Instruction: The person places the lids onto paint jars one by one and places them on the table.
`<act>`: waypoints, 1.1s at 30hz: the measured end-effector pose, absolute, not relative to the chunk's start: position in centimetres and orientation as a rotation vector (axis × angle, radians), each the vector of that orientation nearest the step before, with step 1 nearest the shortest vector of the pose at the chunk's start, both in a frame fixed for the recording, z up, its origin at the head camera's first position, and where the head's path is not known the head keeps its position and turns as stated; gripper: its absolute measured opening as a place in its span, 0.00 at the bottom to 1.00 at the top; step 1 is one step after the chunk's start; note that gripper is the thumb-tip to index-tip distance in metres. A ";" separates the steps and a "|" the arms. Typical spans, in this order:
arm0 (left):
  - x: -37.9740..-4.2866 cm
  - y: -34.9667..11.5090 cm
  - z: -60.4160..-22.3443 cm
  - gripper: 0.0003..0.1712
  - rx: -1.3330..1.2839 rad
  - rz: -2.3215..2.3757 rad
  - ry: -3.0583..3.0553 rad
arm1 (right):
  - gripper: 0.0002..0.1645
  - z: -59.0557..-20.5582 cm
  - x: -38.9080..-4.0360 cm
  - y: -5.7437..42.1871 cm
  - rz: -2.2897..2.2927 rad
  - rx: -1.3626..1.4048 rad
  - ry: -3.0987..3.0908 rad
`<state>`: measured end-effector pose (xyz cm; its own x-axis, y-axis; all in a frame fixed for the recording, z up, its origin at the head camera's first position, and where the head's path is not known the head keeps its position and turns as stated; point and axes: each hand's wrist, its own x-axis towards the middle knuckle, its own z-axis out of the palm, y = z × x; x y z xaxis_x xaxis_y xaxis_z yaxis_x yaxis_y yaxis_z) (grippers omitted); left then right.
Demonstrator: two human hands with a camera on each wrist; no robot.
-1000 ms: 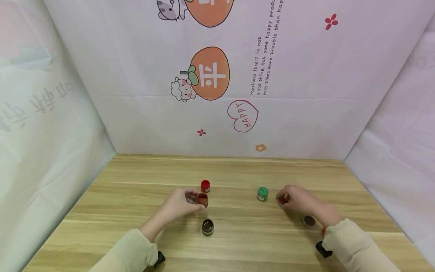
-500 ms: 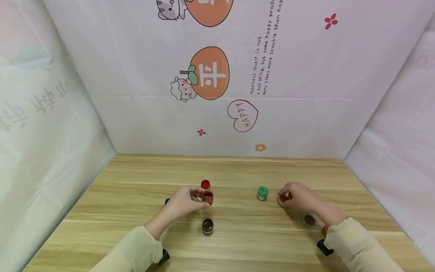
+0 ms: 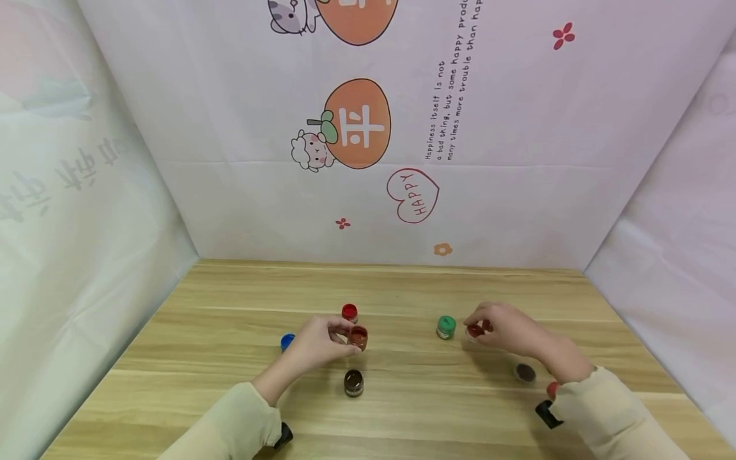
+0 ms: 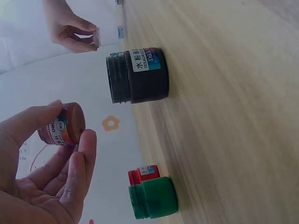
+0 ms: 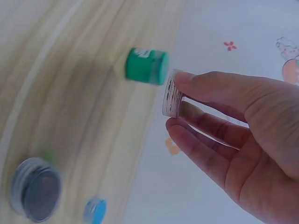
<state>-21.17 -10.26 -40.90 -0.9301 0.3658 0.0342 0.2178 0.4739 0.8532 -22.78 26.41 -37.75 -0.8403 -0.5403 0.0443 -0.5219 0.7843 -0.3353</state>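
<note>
My left hand (image 3: 322, 342) pinches a small reddish-brown paint jar (image 3: 358, 338) between thumb and fingers, its mouth uncovered. The left wrist view shows this brown jar (image 4: 63, 123) with its printed label, raised off the table. Over on the right, my right hand (image 3: 508, 329) pinches a clear screw lid (image 5: 173, 93) with ridged sides by its edge; brownish-red shows on it in the head view. The lid is held above the table, near a green paint jar (image 3: 446, 327). An uncovered dark brown jar (image 3: 353, 383) stands in front of the left hand's jar.
A red jar (image 3: 349, 312) stands behind my left hand, and a blue jar (image 3: 287, 342) is partly hidden by it. A green jar (image 4: 156, 198) shows in the left wrist view. A dark lid (image 3: 524, 372) and a red one (image 3: 553, 390) lie beneath my right forearm.
My left hand has carried the brown jar a little to the right, uncovering the blue jar. The right hand has raised the lid slightly.
</note>
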 end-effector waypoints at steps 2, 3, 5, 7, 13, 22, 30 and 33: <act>-21.2 -10.2 -40.8 0.24 0.511 1.444 2.562 | 0.14 -37.3 -22.5 26.1 -0.530 -0.879 2.915; -21.2 -10.1 -40.8 0.24 0.508 1.443 2.560 | 0.14 -37.1 -22.4 25.9 -0.531 -0.883 2.913; -21.2 -9.9 -40.7 0.25 0.510 1.439 2.562 | 0.15 -36.8 -22.3 25.6 -0.529 -0.914 2.915; -21.2 -9.8 -40.7 0.24 0.516 1.431 2.567 | 0.15 -36.5 -22.2 25.4 -0.520 -0.930 2.923; -21.3 -9.3 -40.7 0.23 0.556 1.430 2.574 | 0.16 -35.8 -21.9 24.2 -0.493 -1.004 2.947; -21.4 -8.8 -40.7 0.23 0.615 1.439 2.556 | 0.18 -35.7 -21.9 22.3 -0.628 -1.001 2.933; -21.6 -8.3 -40.8 0.23 0.595 1.450 2.531 | 0.17 -34.9 -22.0 20.5 -0.660 -1.063 2.894; -21.7 -8.1 -41.0 0.22 0.613 1.449 2.530 | 0.17 -34.7 -22.1 19.7 -0.661 -1.118 2.879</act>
<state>-21.70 -8.10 -40.97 -0.9027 0.4259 0.0614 0.2684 0.4459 0.8539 -22.07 19.68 -34.66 -0.7495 -0.6415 0.1635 -0.6486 0.6622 -0.3753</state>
